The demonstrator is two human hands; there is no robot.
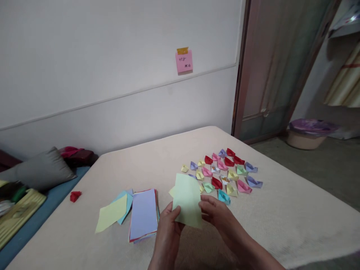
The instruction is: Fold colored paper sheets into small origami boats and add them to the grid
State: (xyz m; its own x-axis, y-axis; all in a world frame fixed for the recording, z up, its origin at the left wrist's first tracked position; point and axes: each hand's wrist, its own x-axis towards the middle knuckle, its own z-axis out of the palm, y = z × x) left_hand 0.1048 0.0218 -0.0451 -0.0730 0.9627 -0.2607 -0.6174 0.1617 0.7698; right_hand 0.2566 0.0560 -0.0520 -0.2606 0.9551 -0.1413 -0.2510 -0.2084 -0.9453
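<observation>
A pale green sheet of paper [187, 198] is held up above the table between my two hands. My left hand [170, 223] grips its lower left side, thumb on the front face. At the right edge, my right hand [212, 210] has its fingers closed on the sheet. Left of my hands lies a stack of colored paper [144, 213], lavender on top. Beside that stack, a loose yellow sheet [112, 213] overlaps a blue sheet [128, 204]. Behind my right hand stand rows of small folded paper boats [222, 165] in red, pink, yellow, green, purple and blue.
A crumpled red piece [75, 196] lies near the left edge of the cloth-covered table [281, 221]. Further left are a grey cushion [36, 170] and a blue bench [60, 191]. A pink note [184, 62] hangs on the wall. A basin [306, 138] stands on the floor at right.
</observation>
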